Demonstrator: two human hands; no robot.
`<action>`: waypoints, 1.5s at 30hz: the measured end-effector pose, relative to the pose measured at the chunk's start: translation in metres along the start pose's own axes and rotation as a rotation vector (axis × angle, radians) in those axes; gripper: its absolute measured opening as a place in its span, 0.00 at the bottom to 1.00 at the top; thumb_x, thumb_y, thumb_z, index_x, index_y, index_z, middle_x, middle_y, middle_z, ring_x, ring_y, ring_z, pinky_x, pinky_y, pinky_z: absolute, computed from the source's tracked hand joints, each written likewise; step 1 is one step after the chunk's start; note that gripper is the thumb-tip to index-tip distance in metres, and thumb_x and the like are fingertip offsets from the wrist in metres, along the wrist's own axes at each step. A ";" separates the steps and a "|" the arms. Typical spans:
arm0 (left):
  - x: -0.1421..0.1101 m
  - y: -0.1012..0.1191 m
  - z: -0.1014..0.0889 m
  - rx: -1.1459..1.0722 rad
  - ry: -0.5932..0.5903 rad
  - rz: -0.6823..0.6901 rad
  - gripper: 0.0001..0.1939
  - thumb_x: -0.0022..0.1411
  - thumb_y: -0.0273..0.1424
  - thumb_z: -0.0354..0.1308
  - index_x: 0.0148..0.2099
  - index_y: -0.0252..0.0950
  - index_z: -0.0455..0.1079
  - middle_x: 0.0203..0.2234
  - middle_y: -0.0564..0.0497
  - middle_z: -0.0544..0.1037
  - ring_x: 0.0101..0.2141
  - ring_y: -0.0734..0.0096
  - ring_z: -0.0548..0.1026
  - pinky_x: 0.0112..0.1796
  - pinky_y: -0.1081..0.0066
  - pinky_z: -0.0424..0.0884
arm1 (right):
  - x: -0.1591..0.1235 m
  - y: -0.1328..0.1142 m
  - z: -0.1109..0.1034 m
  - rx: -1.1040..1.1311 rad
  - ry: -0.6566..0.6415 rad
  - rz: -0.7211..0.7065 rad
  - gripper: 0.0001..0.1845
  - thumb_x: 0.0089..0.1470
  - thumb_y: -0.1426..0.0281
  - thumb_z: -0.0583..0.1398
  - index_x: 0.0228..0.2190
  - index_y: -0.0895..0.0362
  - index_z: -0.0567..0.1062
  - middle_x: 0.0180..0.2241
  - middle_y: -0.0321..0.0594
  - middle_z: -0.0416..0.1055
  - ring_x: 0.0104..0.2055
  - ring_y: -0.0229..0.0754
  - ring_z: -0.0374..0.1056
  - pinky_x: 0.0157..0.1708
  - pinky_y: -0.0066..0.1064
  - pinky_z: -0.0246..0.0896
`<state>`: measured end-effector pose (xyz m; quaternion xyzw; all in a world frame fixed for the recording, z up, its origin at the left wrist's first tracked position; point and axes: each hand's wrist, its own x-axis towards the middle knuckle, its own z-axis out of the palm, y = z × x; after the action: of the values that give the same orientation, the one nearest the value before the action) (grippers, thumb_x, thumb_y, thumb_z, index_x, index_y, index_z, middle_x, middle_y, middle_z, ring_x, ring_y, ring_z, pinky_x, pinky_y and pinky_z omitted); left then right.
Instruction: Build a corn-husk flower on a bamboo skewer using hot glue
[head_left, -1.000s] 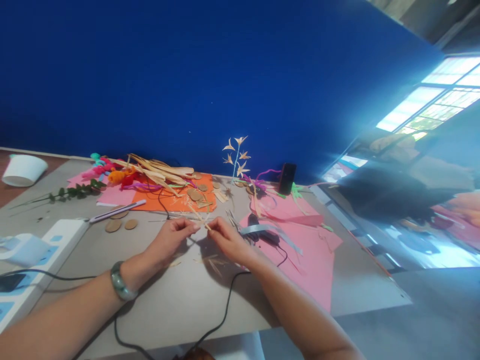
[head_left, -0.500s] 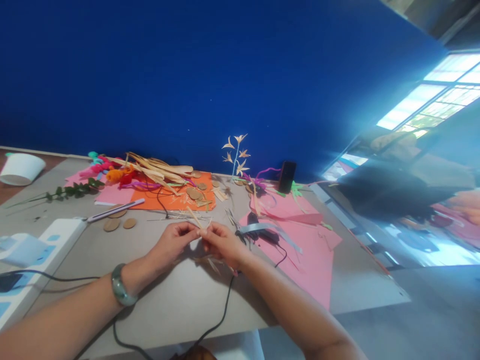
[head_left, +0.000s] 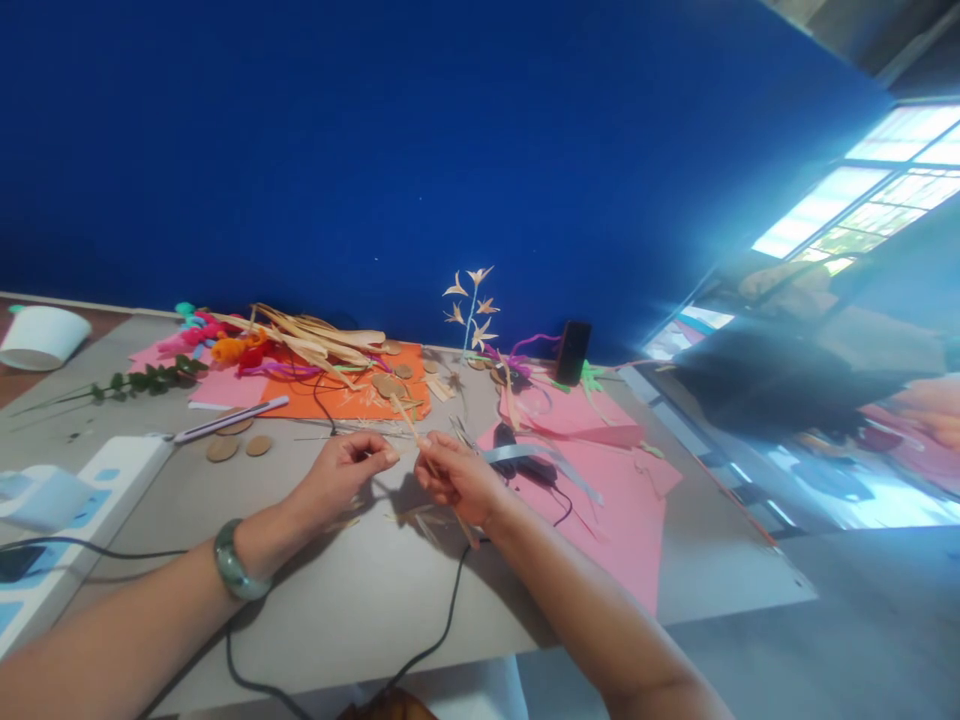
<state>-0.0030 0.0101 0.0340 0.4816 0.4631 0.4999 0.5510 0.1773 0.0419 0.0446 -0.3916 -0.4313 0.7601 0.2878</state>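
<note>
My left hand (head_left: pixel 341 472) and my right hand (head_left: pixel 456 476) are close together above the grey table (head_left: pixel 360 590). The right hand's fingers are curled round a thin dried straw strip (head_left: pixel 411 427) that slants up to the left and pokes out below the palm. The left hand is pinched, thumb against forefinger; what it pinches is too small to make out. A green bangle (head_left: pixel 234 566) is on my left wrist. Small straw scraps (head_left: pixel 420 520) lie on the table under both hands.
An orange sheet (head_left: pixel 352 400) bears dried leaves and cardboard discs. Pink paper (head_left: pixel 622 500), a black glue gun (head_left: pixel 525 462) with its cord, scissors, a white pen (head_left: pixel 229 420), a power strip (head_left: pixel 82 500), a straw flower stem (head_left: pixel 471 305) and a phone (head_left: pixel 574 352) stand around.
My hands met half a second ago and have drawn slightly apart. The straw strip now stays in the right hand, slanted up to the left.
</note>
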 end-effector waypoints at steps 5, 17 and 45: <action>0.001 -0.007 -0.002 -0.126 0.031 -0.084 0.13 0.50 0.39 0.65 0.29 0.34 0.70 0.20 0.57 0.68 0.20 0.80 0.62 0.22 0.76 0.58 | 0.007 -0.001 -0.004 0.092 0.192 -0.119 0.20 0.45 0.57 0.63 0.24 0.56 0.60 0.18 0.27 0.63 0.14 0.25 0.41 0.13 0.19 0.31; -0.003 -0.001 0.006 -0.034 -0.041 -0.081 0.13 0.48 0.37 0.65 0.22 0.32 0.69 0.17 0.55 0.70 0.21 0.77 0.64 0.25 0.75 0.60 | -0.002 0.018 0.012 -0.232 0.025 -0.056 0.22 0.50 0.51 0.60 0.27 0.55 0.61 0.20 0.27 0.62 0.15 0.26 0.45 0.12 0.20 0.36; 0.023 0.012 -0.067 0.791 -0.612 -0.260 0.06 0.41 0.29 0.58 0.25 0.35 0.75 0.19 0.52 0.76 0.23 0.69 0.71 0.22 0.75 0.60 | -0.006 -0.008 -0.014 -1.479 -0.192 -0.100 0.04 0.46 0.77 0.58 0.22 0.60 0.71 0.21 0.34 0.67 0.24 0.33 0.57 0.24 0.25 0.46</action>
<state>-0.0686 0.0379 0.0382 0.7158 0.4904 0.0501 0.4946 0.1927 0.0470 0.0497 -0.3947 -0.8706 0.2886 -0.0552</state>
